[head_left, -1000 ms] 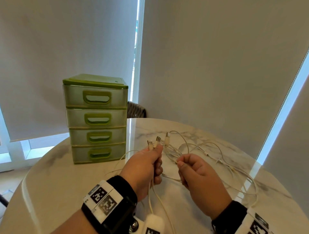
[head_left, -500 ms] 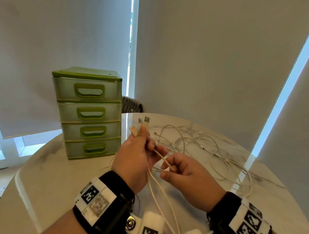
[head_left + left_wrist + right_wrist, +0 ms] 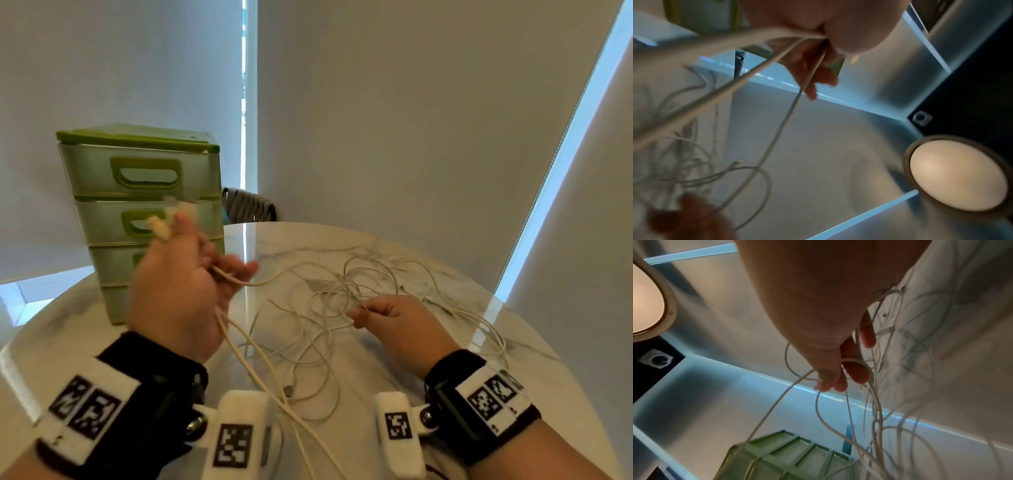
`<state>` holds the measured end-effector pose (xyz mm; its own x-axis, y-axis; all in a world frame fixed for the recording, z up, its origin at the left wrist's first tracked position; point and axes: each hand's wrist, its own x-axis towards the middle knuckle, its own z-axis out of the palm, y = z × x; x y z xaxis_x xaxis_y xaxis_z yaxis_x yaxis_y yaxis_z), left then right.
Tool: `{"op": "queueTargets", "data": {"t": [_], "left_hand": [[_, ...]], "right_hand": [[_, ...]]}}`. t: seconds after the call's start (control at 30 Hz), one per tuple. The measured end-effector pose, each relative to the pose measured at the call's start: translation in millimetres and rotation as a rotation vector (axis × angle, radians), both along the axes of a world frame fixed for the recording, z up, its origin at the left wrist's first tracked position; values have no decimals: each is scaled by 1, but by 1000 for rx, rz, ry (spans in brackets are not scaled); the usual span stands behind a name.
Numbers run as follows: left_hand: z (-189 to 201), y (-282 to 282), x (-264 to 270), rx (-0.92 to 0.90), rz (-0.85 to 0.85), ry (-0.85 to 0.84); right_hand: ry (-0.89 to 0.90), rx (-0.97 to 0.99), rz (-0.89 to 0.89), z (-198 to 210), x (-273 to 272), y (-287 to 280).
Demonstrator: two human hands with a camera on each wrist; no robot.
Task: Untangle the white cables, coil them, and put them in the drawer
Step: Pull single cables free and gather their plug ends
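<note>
I am early in the job. My left hand (image 3: 178, 291) is raised and grips several plug ends and strands of the white cables (image 3: 329, 301). My right hand (image 3: 394, 322), lower over the bench (image 3: 445, 274), pinches strands at the knot. Most of the cable lies in a loose tangle on the bench between and beyond my hands. Nothing is coiled yet, and all four drawers of the green drawer unit (image 3: 144, 205) look shut, so untangling, coiling and stowing all remain.
</note>
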<state>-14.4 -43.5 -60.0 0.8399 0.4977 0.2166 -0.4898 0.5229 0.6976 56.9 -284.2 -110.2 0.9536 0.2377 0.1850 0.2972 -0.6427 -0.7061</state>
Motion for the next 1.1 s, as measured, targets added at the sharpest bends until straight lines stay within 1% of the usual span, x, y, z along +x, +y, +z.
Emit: {"op": "queueTargets", "data": {"t": [0.1, 0.2, 0.27, 0.3, 0.37, 0.4, 0.47, 0.53, 0.6, 0.63, 0.67, 0.7, 0.77, 0.8, 0.83, 0.87, 0.93, 1.0, 1.1], "left_hand": [[-15, -23, 3, 387, -38, 147], [-30, -40, 2, 747, -52, 175], [-35, -46, 1, 875, -61, 150], [-37, -47, 2, 900, -84, 152], [-38, -47, 3, 870, -119, 213], [-37, -47, 3, 824, -111, 240], [-40, -45, 7, 735, -81, 315], [-43, -43, 10, 643, -120, 370], [-44, -45, 9, 641, -235, 380], [-43, -48, 7, 675, -278, 372], [-40, -50, 3, 714, -284, 351], [-38, -51, 1, 770, -253, 323], [-34, -52, 1, 870, -111, 284], [-33, -50, 2, 897, -41, 290], [-33, -49, 2, 883, 5, 291], [-32, -49, 2, 812, 20, 272], [-25, -49, -1, 556, 8, 223], [-13, -42, -6, 315, 47, 161], [5, -23, -15, 113, 173, 37]], "right_hand": [[-23, 23, 93, 4, -11, 11], [-49, -39, 144, 4, -16, 19], [-27, -67, 213, 4, -20, 22], [-13, -72, 266, 4, -21, 24], [-6, -30, 352, 3, -26, 26], [-13, 10, 370, 3, -28, 27], [-58, 63, 380, 5, -31, 27], [-125, 54, 370, 6, -33, 27], [-140, 67, 363, 8, -34, 26], [-133, 92, 365, 8, -35, 26], [-125, 117, 371, 9, -35, 26], [-116, 131, 374, 9, -35, 27], [-92, 121, 361, 9, -34, 28], [-76, 115, 342, 8, -33, 29], [-56, 116, 314, 6, -30, 29], [-39, 116, 286, 4, -26, 28], [-18, 82, 219, -2, -18, 26], [22, 59, 147, -6, -11, 21], [53, -20, 61, -7, -4, 17]]}}
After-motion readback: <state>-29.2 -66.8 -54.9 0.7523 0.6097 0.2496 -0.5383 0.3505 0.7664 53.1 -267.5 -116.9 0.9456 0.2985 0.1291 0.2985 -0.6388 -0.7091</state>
